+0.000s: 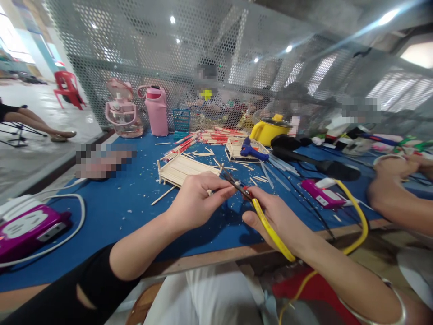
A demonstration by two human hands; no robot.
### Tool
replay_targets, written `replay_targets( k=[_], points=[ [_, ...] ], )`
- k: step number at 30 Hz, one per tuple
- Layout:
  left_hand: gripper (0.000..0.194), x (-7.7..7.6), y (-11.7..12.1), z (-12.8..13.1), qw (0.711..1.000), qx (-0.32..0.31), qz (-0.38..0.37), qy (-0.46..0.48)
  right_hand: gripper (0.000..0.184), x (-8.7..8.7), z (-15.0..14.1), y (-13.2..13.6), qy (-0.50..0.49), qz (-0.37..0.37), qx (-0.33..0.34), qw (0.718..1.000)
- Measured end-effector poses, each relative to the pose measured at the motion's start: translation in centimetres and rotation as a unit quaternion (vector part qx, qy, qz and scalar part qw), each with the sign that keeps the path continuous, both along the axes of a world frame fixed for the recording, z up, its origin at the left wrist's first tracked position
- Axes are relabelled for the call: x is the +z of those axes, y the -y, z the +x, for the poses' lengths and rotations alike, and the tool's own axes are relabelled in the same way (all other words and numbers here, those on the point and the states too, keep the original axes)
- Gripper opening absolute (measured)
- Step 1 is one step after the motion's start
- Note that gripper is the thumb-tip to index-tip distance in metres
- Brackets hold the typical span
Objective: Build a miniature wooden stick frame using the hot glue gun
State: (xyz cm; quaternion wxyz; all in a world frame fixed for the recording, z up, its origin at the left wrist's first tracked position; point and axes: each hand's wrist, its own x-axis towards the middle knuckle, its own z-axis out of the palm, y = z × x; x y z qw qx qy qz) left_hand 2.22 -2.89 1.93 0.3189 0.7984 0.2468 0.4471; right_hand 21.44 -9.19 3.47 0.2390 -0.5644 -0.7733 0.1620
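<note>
My right hand (275,216) grips yellow-handled cutting pliers (267,223), their dark jaws pointing up and left toward my left hand. My left hand (196,201) is pinched on a thin wooden stick (221,186) held at the plier jaws. Both hands hover over the blue table (128,203). Just beyond my left hand lies a flat panel of glued wooden sticks (184,169).
Loose sticks and red sticks (216,135) lie mid-table beside a small stick frame (237,149) with a blue glue gun (252,151). Pink bottles (157,110), a yellow pot (267,128), purple power strips (29,228) and cables surround. Another person's arm (392,189) rests at right.
</note>
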Motion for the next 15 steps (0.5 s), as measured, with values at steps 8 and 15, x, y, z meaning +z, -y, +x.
replay_targets(
  k=[8, 15],
  points=[
    [0.019, 0.4, 0.6, 0.1, 1.0, 0.014, 0.011, -0.013, 0.039, -0.9, 0.4, -0.8, 0.027, 0.034, -0.029, 0.999],
    [0.017, -0.7, 0.3, 0.8, 0.999, 0.019, -0.029, 0.016, 0.044, 0.1, 0.9, -1.8, 0.038, 0.022, -0.127, 0.991]
  ],
)
